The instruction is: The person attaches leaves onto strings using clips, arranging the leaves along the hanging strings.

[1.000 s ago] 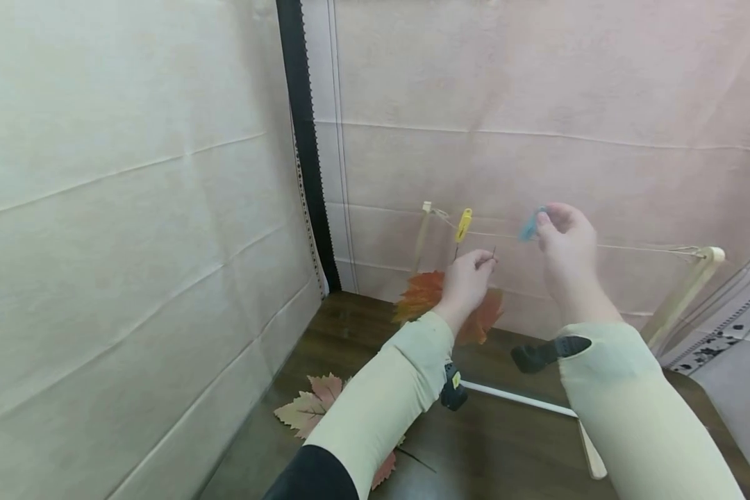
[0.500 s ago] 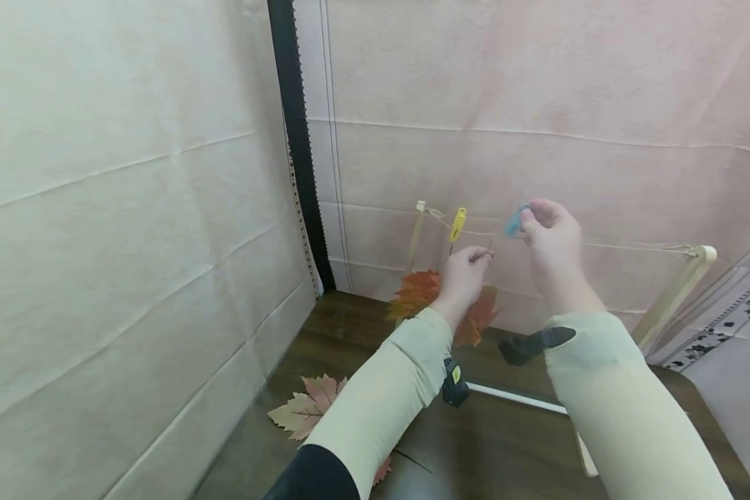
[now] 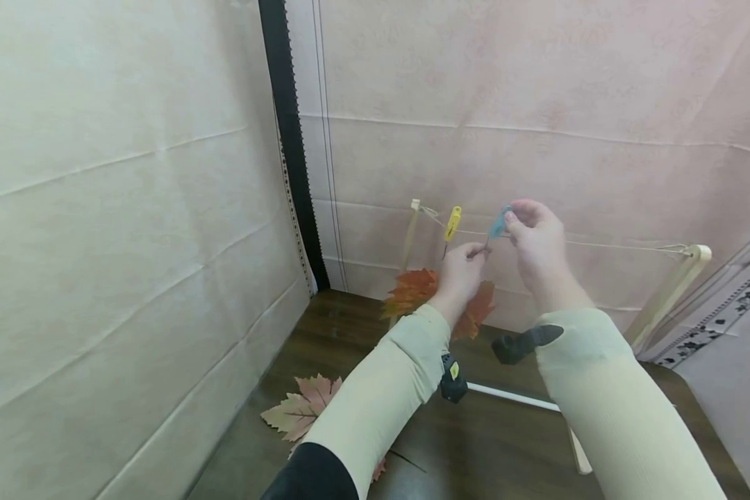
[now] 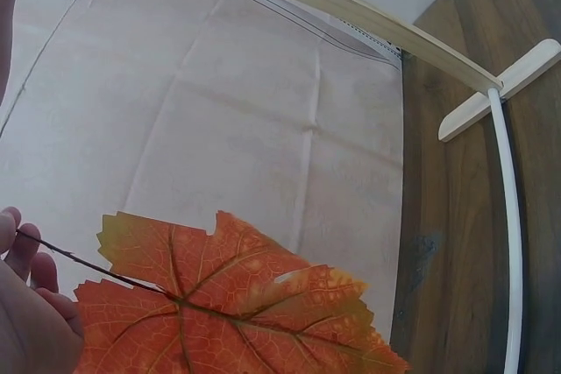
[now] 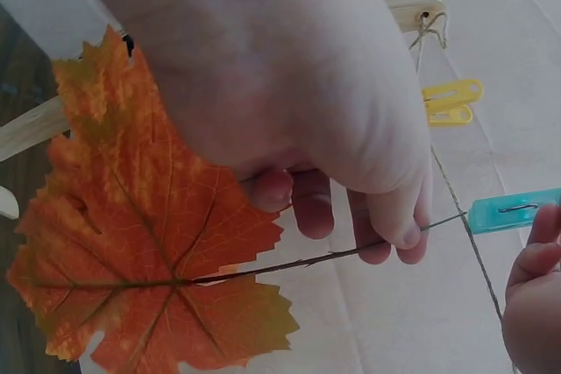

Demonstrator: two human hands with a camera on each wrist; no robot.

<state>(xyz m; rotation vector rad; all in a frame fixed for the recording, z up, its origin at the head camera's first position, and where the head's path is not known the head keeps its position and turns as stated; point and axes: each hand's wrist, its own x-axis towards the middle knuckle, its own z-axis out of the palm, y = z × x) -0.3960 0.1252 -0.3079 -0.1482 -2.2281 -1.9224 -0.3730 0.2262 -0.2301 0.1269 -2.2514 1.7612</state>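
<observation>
My left hand (image 3: 462,274) pinches the thin dark stem of an orange artificial maple leaf (image 4: 228,304) between thumb and fingertips. Beside it, my right hand (image 3: 540,250) pinches a blue clothespin (image 5: 504,211) at the string (image 3: 625,245). In the right wrist view the stem's tip reaches the clothespin's end; whether the clip grips it I cannot tell. A yellow clothespin (image 3: 453,223) sits on the string to the left, with a dark stem below it. Orange leaf parts (image 3: 410,292) show behind my left hand, which partly hides them.
The string runs between a left wooden post (image 3: 409,236) and a right wooden post (image 3: 669,295). A white rod (image 3: 512,396) joins the stand low down. A pinkish leaf (image 3: 300,410) lies on the dark wooden table (image 3: 462,458), partly under my left forearm. Cloth walls (image 3: 162,243) enclose the table.
My right hand has moved left with the blue clothespin, closing the gap to the stem tip. My left hand still holds the stem. The head view has shifted slightly.
</observation>
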